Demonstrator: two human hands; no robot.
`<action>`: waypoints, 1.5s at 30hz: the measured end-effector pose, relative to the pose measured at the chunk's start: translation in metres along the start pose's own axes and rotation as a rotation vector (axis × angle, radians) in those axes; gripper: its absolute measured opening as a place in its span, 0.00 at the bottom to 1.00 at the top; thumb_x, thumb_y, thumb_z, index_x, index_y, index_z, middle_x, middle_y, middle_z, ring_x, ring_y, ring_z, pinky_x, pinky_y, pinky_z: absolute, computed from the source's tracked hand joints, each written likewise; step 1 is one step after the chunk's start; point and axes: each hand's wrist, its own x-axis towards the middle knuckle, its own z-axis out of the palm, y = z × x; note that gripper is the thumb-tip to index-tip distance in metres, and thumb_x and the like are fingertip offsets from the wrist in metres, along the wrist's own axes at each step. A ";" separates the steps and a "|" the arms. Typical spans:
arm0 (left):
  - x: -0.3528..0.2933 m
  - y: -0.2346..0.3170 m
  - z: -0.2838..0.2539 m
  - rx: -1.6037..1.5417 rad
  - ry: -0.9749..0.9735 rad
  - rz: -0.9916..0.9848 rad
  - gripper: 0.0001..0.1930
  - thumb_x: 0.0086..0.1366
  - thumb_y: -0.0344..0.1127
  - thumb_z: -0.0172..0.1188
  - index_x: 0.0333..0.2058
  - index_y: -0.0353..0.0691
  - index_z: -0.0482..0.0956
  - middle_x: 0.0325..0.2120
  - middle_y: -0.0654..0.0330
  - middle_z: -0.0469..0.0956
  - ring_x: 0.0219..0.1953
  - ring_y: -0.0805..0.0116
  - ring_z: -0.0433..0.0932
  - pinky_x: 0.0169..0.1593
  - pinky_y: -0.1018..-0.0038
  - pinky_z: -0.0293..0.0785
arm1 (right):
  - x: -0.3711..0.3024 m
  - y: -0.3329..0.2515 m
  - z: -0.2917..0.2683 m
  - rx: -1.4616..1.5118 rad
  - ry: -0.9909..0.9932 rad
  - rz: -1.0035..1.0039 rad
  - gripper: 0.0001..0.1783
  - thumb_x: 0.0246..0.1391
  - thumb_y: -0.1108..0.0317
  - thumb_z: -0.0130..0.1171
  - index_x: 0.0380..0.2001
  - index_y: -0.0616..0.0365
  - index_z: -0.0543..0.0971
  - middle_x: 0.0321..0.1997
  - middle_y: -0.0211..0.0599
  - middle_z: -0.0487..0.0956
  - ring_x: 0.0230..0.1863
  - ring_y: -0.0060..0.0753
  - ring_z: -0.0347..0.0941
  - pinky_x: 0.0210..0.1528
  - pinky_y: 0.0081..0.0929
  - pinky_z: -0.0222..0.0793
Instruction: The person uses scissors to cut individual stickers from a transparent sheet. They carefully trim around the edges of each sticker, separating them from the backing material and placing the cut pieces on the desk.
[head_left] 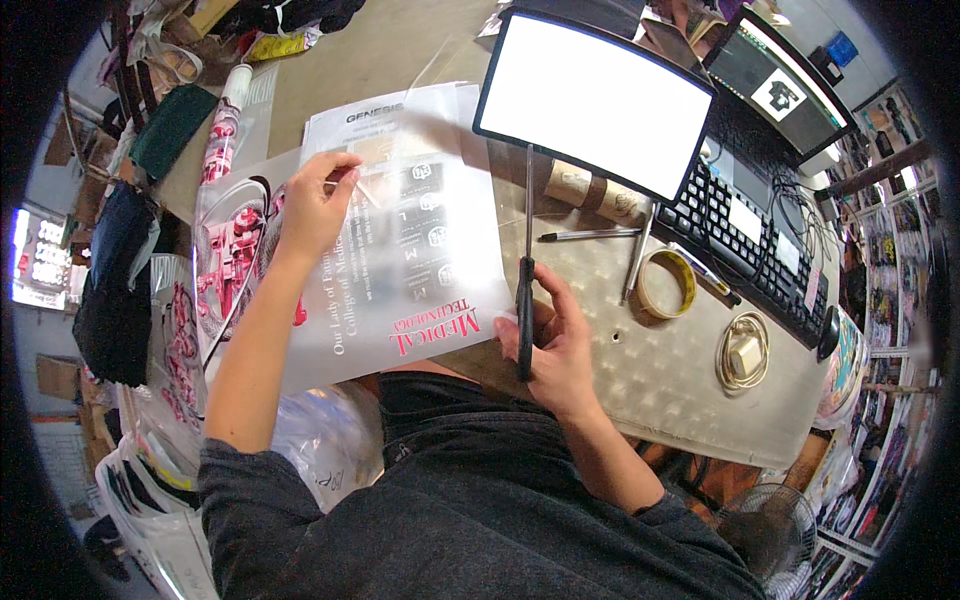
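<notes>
A large translucent printed film (350,330) with red and dark lettering and a red picture lies across the near left of the table. Over it, my left hand (318,205) is closed in a pinch; a thin pale sliver shows at the fingertips, too fine to make out. My right hand (560,350) grips black-handled scissors (526,290), their long blades pointing away from me. The right thumb is at the film's right edge. White printed paper (350,120) shows beyond and through the film.
A bright tablet-like screen (595,100) stands at the back, near a keyboard (740,235) and monitor (780,85). Pens (590,235), a tape roll (667,284) and a coiled cable with charger (745,352) lie right of the scissors. A rolled printed film (225,125) lies at left.
</notes>
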 end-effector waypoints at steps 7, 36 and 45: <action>-0.025 0.015 0.004 0.501 0.005 0.077 0.12 0.54 0.38 0.63 0.35 0.39 0.83 0.34 0.54 0.77 0.34 0.58 0.76 0.40 0.69 0.72 | 0.001 0.006 0.003 -0.019 0.010 -0.064 0.33 0.50 0.79 0.58 0.59 0.59 0.58 0.32 0.35 0.75 0.31 0.19 0.70 0.32 0.17 0.65; -0.166 0.100 -0.036 0.587 -0.026 0.060 0.24 0.46 0.31 0.60 0.46 0.47 0.77 0.47 0.59 0.71 0.52 0.57 0.66 0.58 0.62 0.57 | -0.002 -0.004 0.012 0.084 0.043 -0.029 0.34 0.50 0.77 0.60 0.59 0.57 0.58 0.29 0.33 0.75 0.28 0.18 0.69 0.28 0.16 0.63; -0.164 0.069 -0.028 0.514 0.228 0.163 0.24 0.39 0.20 0.52 0.38 0.46 0.81 0.42 0.64 0.76 0.49 0.61 0.70 0.54 0.65 0.60 | 0.010 -0.034 0.016 -0.103 0.075 -0.172 0.34 0.50 0.78 0.60 0.59 0.56 0.59 0.27 0.35 0.75 0.24 0.18 0.69 0.25 0.14 0.64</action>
